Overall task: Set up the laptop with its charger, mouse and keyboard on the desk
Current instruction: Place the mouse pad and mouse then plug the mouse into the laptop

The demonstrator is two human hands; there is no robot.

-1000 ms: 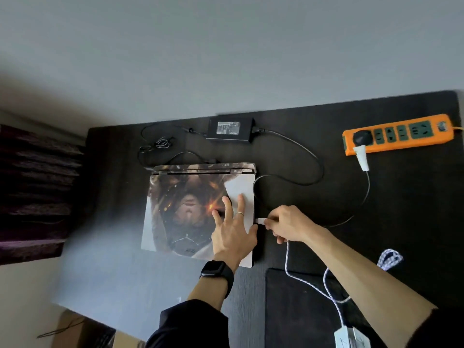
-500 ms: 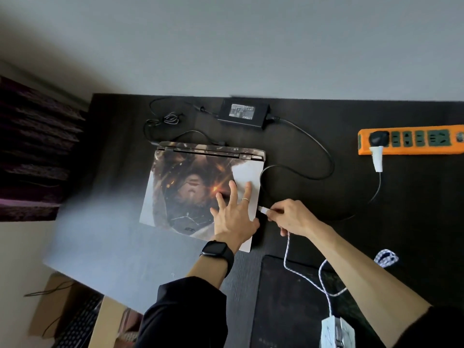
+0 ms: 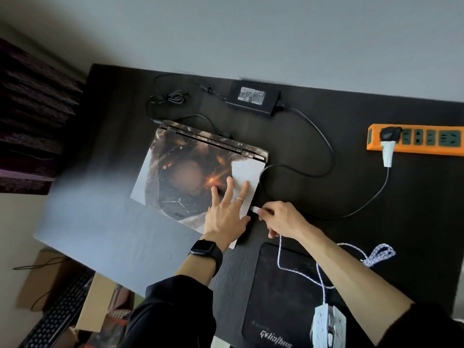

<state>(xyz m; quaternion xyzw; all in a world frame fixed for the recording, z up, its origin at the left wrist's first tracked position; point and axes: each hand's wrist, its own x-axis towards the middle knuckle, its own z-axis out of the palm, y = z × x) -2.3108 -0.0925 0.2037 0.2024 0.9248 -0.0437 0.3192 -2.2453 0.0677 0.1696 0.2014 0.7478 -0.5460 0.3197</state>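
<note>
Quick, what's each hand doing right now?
Left hand: open, fingers flat on the closed laptop lid.
Right hand: pinching the mouse cable's USB plug at the laptop's edge.

1. We see brown-and-white artwork with an orange spark on the lid of the laptop [image 3: 190, 172].
2. Behind it, the charger brick [image 3: 252, 97] is black, pale-labelled.
3. Far right of it, the power strip [image 3: 426, 149] is orange with dark green sockets [image 3: 449, 138].
4. At its right edge, the USB plug [image 3: 254, 209] is white; the mouse cable [image 3: 278, 254], white flecked dark.
5. In front of it, we note a white, grey-crackled mouse [image 3: 326, 325] on a black mouse pad [image 3: 276, 305].
</note>
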